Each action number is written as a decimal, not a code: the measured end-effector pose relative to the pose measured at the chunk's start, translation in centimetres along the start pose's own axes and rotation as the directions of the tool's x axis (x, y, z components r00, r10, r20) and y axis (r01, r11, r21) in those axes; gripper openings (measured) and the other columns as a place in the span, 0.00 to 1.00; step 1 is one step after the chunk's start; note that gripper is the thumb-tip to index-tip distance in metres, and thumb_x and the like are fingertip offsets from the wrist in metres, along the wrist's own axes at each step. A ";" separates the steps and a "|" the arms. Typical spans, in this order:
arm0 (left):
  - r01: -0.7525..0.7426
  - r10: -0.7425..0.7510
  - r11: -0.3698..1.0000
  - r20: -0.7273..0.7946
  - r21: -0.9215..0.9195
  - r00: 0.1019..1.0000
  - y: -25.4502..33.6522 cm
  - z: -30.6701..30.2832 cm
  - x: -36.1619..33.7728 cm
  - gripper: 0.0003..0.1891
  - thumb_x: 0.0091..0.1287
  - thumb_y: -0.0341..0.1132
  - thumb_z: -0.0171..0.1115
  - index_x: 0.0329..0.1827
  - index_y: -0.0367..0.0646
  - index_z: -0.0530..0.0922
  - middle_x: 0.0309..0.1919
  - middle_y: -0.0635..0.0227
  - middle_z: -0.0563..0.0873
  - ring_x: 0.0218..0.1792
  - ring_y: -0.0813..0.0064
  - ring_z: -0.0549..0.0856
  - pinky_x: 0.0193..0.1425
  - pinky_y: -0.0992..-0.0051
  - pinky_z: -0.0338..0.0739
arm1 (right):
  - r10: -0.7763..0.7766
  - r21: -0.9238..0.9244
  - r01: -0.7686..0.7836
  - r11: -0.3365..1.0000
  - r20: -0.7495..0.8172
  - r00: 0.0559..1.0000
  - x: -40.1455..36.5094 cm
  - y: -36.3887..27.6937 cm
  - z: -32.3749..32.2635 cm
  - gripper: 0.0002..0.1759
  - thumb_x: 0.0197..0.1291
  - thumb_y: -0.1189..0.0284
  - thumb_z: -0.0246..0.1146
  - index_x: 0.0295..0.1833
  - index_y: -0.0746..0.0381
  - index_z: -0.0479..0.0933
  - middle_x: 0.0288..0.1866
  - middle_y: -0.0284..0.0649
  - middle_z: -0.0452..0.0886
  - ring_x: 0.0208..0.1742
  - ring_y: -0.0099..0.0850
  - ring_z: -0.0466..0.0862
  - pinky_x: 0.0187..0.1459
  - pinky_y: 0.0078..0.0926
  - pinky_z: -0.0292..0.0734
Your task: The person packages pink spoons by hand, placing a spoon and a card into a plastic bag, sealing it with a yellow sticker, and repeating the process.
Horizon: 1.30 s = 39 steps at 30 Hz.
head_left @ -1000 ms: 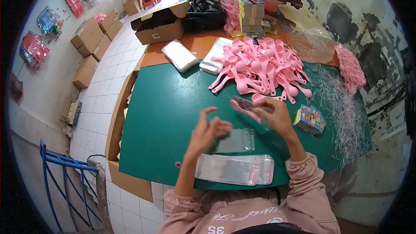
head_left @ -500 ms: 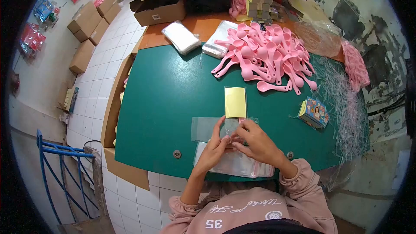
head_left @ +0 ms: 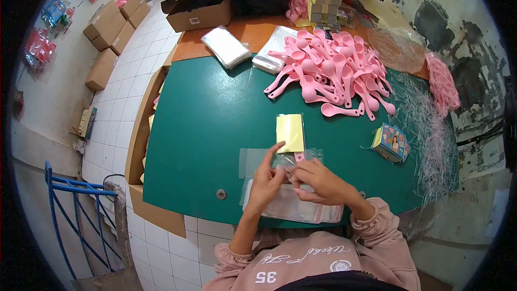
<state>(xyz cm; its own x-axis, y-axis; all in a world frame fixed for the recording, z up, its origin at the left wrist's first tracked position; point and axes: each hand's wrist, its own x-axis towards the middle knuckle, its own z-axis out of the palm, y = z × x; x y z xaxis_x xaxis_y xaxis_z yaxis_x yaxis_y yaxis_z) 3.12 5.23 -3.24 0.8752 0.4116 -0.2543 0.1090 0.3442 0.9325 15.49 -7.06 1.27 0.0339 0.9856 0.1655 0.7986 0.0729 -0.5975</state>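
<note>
Nearer than the spoon pile, the left hand now overlaps the yellow card; it and the right hand pinch clear plastic between fingers.

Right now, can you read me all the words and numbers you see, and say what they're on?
"35" on the pink sweatshirt.
Curly writing on it: too unclear to read.
Round badge on it: too small.
Stack of blue picture cards: print too small.
White label on the open cardboard box: too small.
I can't read anything else.
</note>
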 end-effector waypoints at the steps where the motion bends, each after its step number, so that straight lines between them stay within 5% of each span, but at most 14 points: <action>1: 0.003 -0.003 1.000 -0.052 0.011 0.999 0.1 0.0 0.1 0.24 0.65 0.25 0.41 0.66 0.44 0.57 0.43 0.59 0.79 0.38 0.78 0.82 0.43 0.76 0.78 | -0.026 0.186 0.019 0.982 0.032 0.999 -0.4 0.3 -1.0 0.10 0.50 0.70 0.62 0.34 0.62 0.69 0.33 0.40 0.68 0.39 0.36 0.71 0.43 0.30 0.65; 5: 0.104 -0.103 0.994 0.089 -0.016 0.991 1.7 -0.2 -0.5 0.19 0.66 0.24 0.39 0.61 0.42 0.63 0.39 0.57 0.83 0.40 0.73 0.83 0.42 0.76 0.78 | 0.068 0.553 -0.115 0.825 0.105 0.992 -4.2 5.8 -9.2 0.08 0.54 0.71 0.62 0.37 0.63 0.72 0.34 0.35 0.73 0.35 0.25 0.74 0.39 0.24 0.70; 7: 0.139 -0.135 0.990 0.100 -0.032 0.986 1.6 0.0 -0.5 0.15 0.67 0.25 0.38 0.55 0.39 0.69 0.40 0.58 0.83 0.42 0.71 0.83 0.42 0.77 0.78 | 0.410 0.685 -0.264 0.679 -0.057 0.910 -7.2 9.2 -13.6 0.10 0.55 0.74 0.59 0.41 0.69 0.71 0.27 0.37 0.72 0.29 0.30 0.75 0.36 0.26 0.71; 8: 0.138 -0.134 0.990 0.106 -0.033 0.985 1.5 0.1 -0.5 0.15 0.67 0.25 0.38 0.55 0.39 0.69 0.40 0.58 0.83 0.42 0.71 0.83 0.42 0.77 0.78 | 0.521 0.193 -0.483 0.854 -0.323 0.790 -9.5 12.4 -14.9 0.14 0.54 0.74 0.59 0.44 0.69 0.70 0.29 0.39 0.73 0.32 0.33 0.76 0.39 0.27 0.72; 9: 0.151 -0.147 0.988 0.085 -0.043 0.985 1.4 0.2 -0.4 0.14 0.68 0.27 0.39 0.52 0.38 0.70 0.40 0.59 0.83 0.43 0.71 0.83 0.41 0.77 0.78 | 0.423 -0.304 -0.682 0.665 -0.599 0.680 -10.7 14.6 -15.6 0.17 0.53 0.74 0.59 0.47 0.70 0.69 0.31 0.41 0.73 0.35 0.36 0.76 0.41 0.27 0.72; 10: 0.168 -0.165 0.984 0.061 -0.054 0.984 1.4 0.3 -0.5 0.13 0.69 0.28 0.39 0.50 0.38 0.72 0.40 0.60 0.83 0.44 0.71 0.83 0.41 0.77 0.78 | 0.420 -0.309 -0.681 0.664 -0.599 0.682 -11.0 14.6 -15.0 0.17 0.53 0.74 0.59 0.47 0.70 0.69 0.31 0.41 0.73 0.35 0.36 0.76 0.41 0.27 0.72; 12: 0.162 -0.158 0.984 0.056 -0.076 0.986 1.7 0.5 -0.5 0.13 0.69 0.29 0.39 0.50 0.38 0.72 0.40 0.60 0.83 0.44 0.71 0.83 0.40 0.77 0.78 | 0.518 -0.537 -0.837 0.108 -0.688 0.508 -11.9 13.4 -12.9 0.27 0.46 0.74 0.63 0.54 0.66 0.67 0.39 0.45 0.72 0.43 0.41 0.75 0.47 0.29 0.71; 14: 0.174 -0.169 0.980 0.055 -0.094 0.984 1.7 1.0 -0.6 0.13 0.70 0.30 0.39 0.49 0.38 0.72 0.40 0.59 0.82 0.45 0.71 0.83 0.40 0.77 0.78 | 0.379 -0.180 -0.539 0.823 -0.534 0.756 -6.1 6.2 -9.3 0.30 0.40 0.75 0.67 0.53 0.62 0.68 0.44 0.46 0.70 0.47 0.42 0.73 0.49 0.32 0.70; 15: 0.145 -0.138 0.986 0.082 -0.084 0.987 1.8 1.3 -0.4 0.13 0.70 0.31 0.40 0.49 0.37 0.72 0.40 0.59 0.83 0.44 0.70 0.83 0.40 0.78 0.78 | 0.363 0.034 -0.374 0.927 -0.330 0.871 -4.2 3.9 -7.3 0.31 0.37 0.76 0.69 0.52 0.60 0.67 0.43 0.45 0.69 0.45 0.44 0.73 0.47 0.35 0.70; 17: 0.116 -0.108 0.991 0.112 -0.064 0.988 1.9 1.5 -0.3 0.13 0.70 0.31 0.40 0.49 0.37 0.72 0.40 0.58 0.83 0.43 0.70 0.83 0.40 0.78 0.78 | 0.304 0.034 -0.307 0.951 -0.267 0.914 -2.4 1.8 -2.7 0.23 0.40 0.76 0.68 0.45 0.62 0.70 0.40 0.43 0.69 0.42 0.41 0.73 0.43 0.34 0.71; 24: 0.174 -0.142 0.980 0.270 -0.099 0.952 2.1 0.1 -1.8 0.12 0.70 0.30 0.42 0.53 0.39 0.70 0.39 0.59 0.84 0.42 0.72 0.83 0.40 0.80 0.78 | 0.317 0.296 -0.245 0.923 -0.224 0.922 -2.5 2.9 -1.5 0.10 0.47 0.79 0.63 0.38 0.66 0.73 0.41 0.43 0.68 0.37 0.35 0.76 0.40 0.28 0.73; 26: 0.015 -0.020 0.984 0.026 0.176 0.999 1.9 0.9 -1.7 0.11 0.67 0.28 0.50 0.51 0.39 0.70 0.40 0.61 0.83 0.40 0.73 0.83 0.37 0.81 0.78 | 0.321 0.367 -0.227 0.902 -0.219 0.922 -2.6 2.9 -1.3 0.10 0.48 0.79 0.63 0.38 0.66 0.73 0.41 0.42 0.68 0.37 0.33 0.76 0.40 0.26 0.73; 31: -0.131 0.137 0.891 0.018 0.434 0.990 1.6 1.5 -1.4 0.09 0.60 0.27 0.60 0.42 0.38 0.74 0.35 0.69 0.81 0.38 0.81 0.80 0.36 0.82 0.76 | 0.283 0.449 -0.181 0.875 -0.170 0.944 -3.0 3.5 -1.3 0.09 0.49 0.79 0.63 0.38 0.66 0.72 0.41 0.40 0.68 0.37 0.29 0.75 0.40 0.23 0.73; 39: -0.100 0.207 0.820 -0.128 0.564 0.970 1.0 1.7 -1.4 0.05 0.57 0.27 0.63 0.33 0.36 0.76 0.32 0.69 0.79 0.34 0.83 0.78 0.34 0.83 0.75 | 0.561 0.860 -0.347 0.374 0.089 0.823 -3.2 4.3 0.5 0.05 0.59 0.76 0.58 0.37 0.67 0.71 0.34 0.36 0.76 0.34 0.21 0.79 0.37 0.19 0.76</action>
<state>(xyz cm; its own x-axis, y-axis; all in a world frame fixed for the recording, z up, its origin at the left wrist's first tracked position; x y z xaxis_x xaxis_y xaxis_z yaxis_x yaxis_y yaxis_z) 2.84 3.58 -1.48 0.8108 0.5788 -0.0864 0.2673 -0.2349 0.9345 18.51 -9.79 -2.19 0.4225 0.8656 -0.2687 -0.2303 -0.1842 -0.9555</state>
